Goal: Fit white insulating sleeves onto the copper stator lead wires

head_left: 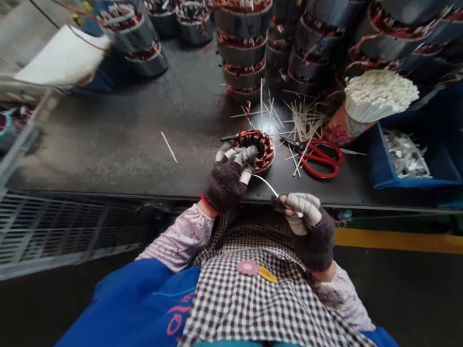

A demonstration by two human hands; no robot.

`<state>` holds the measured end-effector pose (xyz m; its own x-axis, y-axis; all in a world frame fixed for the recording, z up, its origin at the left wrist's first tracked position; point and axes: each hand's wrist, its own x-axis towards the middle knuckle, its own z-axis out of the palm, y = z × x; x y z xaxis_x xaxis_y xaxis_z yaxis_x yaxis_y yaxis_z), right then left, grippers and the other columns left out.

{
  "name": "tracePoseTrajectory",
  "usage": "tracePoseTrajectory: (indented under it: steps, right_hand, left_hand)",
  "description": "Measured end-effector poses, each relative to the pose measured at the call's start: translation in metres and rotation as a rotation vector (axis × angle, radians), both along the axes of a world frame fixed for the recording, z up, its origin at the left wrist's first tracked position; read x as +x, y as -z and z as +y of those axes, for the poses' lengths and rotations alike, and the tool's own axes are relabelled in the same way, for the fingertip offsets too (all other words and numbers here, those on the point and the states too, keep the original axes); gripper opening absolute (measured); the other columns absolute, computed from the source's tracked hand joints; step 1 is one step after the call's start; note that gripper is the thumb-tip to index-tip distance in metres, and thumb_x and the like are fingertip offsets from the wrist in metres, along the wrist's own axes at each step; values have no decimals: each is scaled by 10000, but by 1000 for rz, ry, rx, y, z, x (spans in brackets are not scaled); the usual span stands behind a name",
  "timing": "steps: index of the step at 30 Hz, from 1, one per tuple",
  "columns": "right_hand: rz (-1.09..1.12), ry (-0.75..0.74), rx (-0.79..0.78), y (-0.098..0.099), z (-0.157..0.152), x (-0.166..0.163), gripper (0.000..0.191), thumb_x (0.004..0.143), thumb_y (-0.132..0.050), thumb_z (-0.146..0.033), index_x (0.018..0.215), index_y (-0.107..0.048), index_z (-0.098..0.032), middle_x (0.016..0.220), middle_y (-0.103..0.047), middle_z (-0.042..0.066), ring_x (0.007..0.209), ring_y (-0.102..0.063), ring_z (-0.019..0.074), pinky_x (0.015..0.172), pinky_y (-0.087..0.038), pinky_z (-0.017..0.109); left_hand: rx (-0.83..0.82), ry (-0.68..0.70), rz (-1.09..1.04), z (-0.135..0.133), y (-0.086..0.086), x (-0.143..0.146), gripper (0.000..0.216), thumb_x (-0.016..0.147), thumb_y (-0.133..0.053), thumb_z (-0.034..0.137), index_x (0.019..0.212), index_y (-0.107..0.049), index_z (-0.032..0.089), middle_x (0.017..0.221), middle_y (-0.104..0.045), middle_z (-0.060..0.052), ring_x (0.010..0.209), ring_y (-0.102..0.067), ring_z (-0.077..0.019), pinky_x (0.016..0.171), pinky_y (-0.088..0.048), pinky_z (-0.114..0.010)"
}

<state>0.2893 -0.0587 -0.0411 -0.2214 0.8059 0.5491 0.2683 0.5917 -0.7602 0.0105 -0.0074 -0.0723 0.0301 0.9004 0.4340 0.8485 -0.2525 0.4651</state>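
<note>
A small motor stator (265, 154) with copper windings sits near the front edge of the dark worktable. My left hand (228, 180), in a dark glove with pale fingertips, lies over its near left side and grips it, hiding part of the ring. From the stator a thin white cord (266, 183) curves out to the right. Its other end is pinched between the taped fingers of my right hand (309, 225), just off the table's front edge. Beyond the stator to the right lie red-handled scissors (323, 159), with thin white sticks around the blades.
Stacked stators (241, 33) stand along the back. A patterned cup (346, 124) holds many white sticks. Blue bins (424, 161) line the right, one with small pale parts. On the left are a metal rack (38, 236) and white paper (64, 57). One loose stick (169, 146) lies left of my hands.
</note>
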Motion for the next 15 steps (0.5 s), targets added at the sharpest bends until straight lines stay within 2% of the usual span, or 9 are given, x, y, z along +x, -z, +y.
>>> tracePoseTrajectory:
  steps: [4, 7, 11, 15]
  right_hand:
    - [-45, -80, 74, 16, -8, 6, 403, 1191, -805, -162, 1510, -968, -347, 1253, -979, 104, 969, -963, 241, 901, -851, 352]
    - [-89, -99, 83, 22, -9, 6, 473, 1173, -806, -139, 1576, -954, -336, 1302, -989, 132, 958, -973, 249, 912, -855, 359]
    - [-95, -83, 114, 21, -3, -2, 402, 1185, -821, -169, 1506, -988, -341, 1264, -1005, 132, 1042, -999, 286, 946, -858, 370]
    - [-39, -70, 13, 21, -2, -8, 305, 1188, -843, -281, 1405, -1031, -382, 1232, -1012, 124, 1011, -1000, 309, 927, -862, 402]
  left_hand:
    - [-5, -16, 35, 0, 8, -2, 503, 1223, -645, 322, 1672, -845, 211, 1667, -899, -190, 1706, -758, -407, 1639, -400, -737]
    - [-19, -16, 65, 1, 9, -3, 555, 1218, -650, 329, 1738, -813, 224, 1749, -861, -183, 1756, -729, -399, 1646, -399, -703]
    - [-20, -39, 89, 1, 2, -3, 497, 1208, -676, 373, 1643, -866, 225, 1664, -903, -181, 1738, -742, -426, 1640, -395, -742]
    - [-66, -40, 85, -2, -6, -2, 409, 1200, -698, 319, 1546, -894, 222, 1537, -946, -196, 1701, -764, -435, 1615, -429, -767]
